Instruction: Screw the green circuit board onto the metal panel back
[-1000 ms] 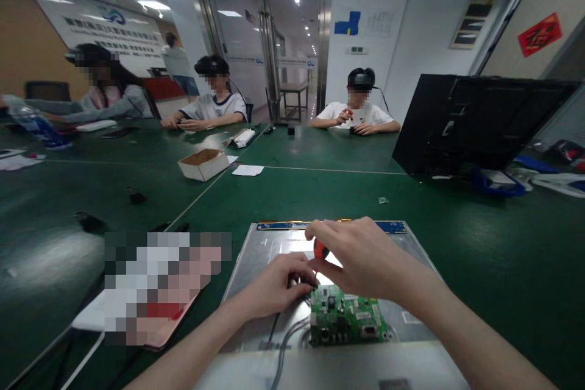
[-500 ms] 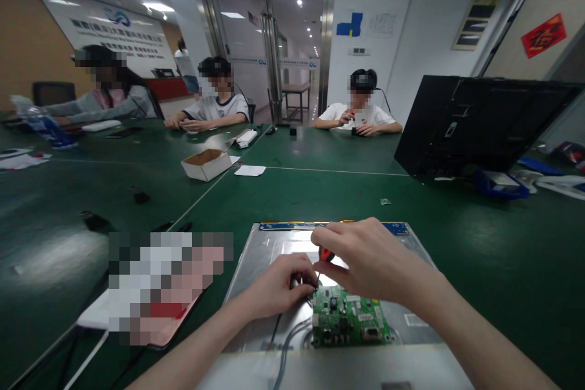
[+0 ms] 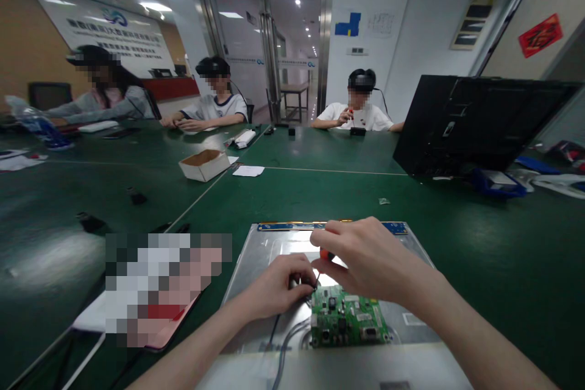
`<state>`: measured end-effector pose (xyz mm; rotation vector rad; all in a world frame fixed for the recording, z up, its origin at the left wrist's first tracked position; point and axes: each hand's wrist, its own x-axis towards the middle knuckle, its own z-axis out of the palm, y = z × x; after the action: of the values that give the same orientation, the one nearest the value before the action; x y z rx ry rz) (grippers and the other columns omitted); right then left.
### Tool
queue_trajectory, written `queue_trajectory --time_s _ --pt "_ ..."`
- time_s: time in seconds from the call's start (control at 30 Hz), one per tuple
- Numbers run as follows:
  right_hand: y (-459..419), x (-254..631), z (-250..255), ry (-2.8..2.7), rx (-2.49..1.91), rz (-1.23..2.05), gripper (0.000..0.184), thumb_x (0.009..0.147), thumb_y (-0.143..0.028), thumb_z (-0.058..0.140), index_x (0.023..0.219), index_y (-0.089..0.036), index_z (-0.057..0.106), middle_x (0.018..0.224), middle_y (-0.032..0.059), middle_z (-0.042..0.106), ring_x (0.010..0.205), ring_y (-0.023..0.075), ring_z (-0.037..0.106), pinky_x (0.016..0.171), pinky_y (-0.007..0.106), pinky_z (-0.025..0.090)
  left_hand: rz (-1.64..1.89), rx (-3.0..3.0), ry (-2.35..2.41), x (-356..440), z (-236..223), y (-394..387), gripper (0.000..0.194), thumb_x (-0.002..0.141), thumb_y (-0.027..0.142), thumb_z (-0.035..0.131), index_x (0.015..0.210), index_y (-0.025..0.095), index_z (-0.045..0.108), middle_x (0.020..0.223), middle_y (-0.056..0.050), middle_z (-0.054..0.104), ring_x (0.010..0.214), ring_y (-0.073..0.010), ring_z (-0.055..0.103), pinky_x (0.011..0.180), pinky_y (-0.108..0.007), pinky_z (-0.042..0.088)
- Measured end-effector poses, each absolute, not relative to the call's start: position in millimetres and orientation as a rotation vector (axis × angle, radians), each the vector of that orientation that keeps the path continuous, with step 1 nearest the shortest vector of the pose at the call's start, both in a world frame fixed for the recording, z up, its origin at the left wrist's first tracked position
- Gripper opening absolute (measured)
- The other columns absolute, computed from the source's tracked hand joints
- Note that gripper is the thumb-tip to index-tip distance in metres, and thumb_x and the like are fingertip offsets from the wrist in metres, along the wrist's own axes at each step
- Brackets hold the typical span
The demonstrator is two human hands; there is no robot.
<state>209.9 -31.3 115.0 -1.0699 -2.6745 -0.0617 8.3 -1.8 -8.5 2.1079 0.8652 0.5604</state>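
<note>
My right hand (image 3: 354, 256) is closed around the red and black handle of a screwdriver (image 3: 326, 254). Its thin shaft points down to the upper left corner of a green circuit board (image 3: 350, 317). Beside that corner, my left hand (image 3: 287, 283) has its thumb and fingers pinched together close to the screwdriver's tip; what they grip is too small and hidden to make out. The board lies on a silvery metal panel (image 3: 247, 268) with a blue strip (image 3: 292, 227) along its far edge. Grey cables (image 3: 286, 341) run from the board's left side toward me.
Left of the panel lies a pink phone-like object (image 3: 169, 329), partly pixelated. An open small box (image 3: 204, 166) and a white paper (image 3: 248, 171) sit farther off. A black monitor-like casing (image 3: 475, 128) stands at right beside a blue tray (image 3: 498, 184). Several people sit across the green table (image 3: 320, 195).
Both my hands keep their places, and the screwdriver handle has turned slightly in my right hand. Across the table, the person at right has lowered one hand away from a small black object.
</note>
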Motion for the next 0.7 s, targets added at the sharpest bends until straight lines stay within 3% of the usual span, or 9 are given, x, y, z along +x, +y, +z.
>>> queue_trajectory --time_s 0.1,0.2,0.3,0.43,0.57,0.7 --pt "-31.3 210.6 115.5 -2.685 -1.075 -0.052 0.017 0.094 -0.034 0.049 0.086 -0.02 0.055 0.078 0.0004 0.064 0.06 0.0123 0.05 0.05 0.028 0.019 0.575 2.106 0.865 8.3 -8.3 -1.8 0.011 0.075 0.01 0.063 0.083 0.017 0.067 0.081 -0.001 0.067 0.074 -0.0167 0.059 0.07 -0.026 0.044" --pt "-32.7 212.2 116.4 -2.687 -1.006 0.011 0.007 0.087 -0.024 0.053 0.091 -0.019 0.054 0.089 0.002 0.064 0.066 0.0127 0.05 0.051 0.028 0.022 0.573 2.118 0.847 8.5 -7.9 -1.3 0.007 0.078 0.013 0.063 0.081 0.016 0.068 0.083 -0.003 0.067 0.077 -0.018 0.059 0.072 -0.028 0.045" --pt "-33.1 213.4 116.5 -2.689 -0.965 0.076 0.012 0.082 -0.018 0.052 0.094 -0.018 0.052 0.093 0.0024 0.063 0.068 0.0126 0.05 0.052 0.028 0.023 0.549 2.111 0.841 8.6 -7.5 -0.9 0.008 0.079 0.014 0.063 0.084 0.016 0.069 0.082 -0.003 0.067 0.076 -0.0181 0.059 0.07 -0.027 0.045" --pt "-32.2 212.1 116.8 -2.688 -1.015 0.045 0.007 0.091 -0.023 0.048 0.094 -0.019 0.052 0.088 0.0019 0.064 0.064 0.0115 0.05 0.051 0.027 0.022 0.557 2.107 0.856 8.8 -6.2 -1.7 0.011 0.076 0.011 0.063 0.084 0.017 0.07 0.083 -0.002 0.068 0.076 -0.0176 0.06 0.071 -0.027 0.046" --pt "-32.2 210.2 118.4 -2.689 -1.065 -0.033 0.016 0.095 -0.033 0.049 0.09 -0.019 0.055 0.082 0.001 0.064 0.064 0.0121 0.051 0.051 0.028 0.023 0.572 2.107 0.876 9.1 -5.2 -2.2 0.013 0.073 0.008 0.062 0.081 0.017 0.068 0.08 -0.001 0.067 0.073 -0.0167 0.06 0.068 -0.025 0.046" --pt "-33.2 211.4 118.8 -2.688 -1.013 0.01 0.01 0.091 -0.026 0.051 0.094 -0.018 0.055 0.095 0.0037 0.061 0.07 0.0131 0.052 0.052 0.027 0.028 0.58 2.131 0.845 9.1 -6.2 -1.1 0.004 0.078 0.015 0.064 0.08 0.017 0.068 0.081 -0.002 0.068 0.076 -0.0182 0.059 0.071 -0.027 0.046"
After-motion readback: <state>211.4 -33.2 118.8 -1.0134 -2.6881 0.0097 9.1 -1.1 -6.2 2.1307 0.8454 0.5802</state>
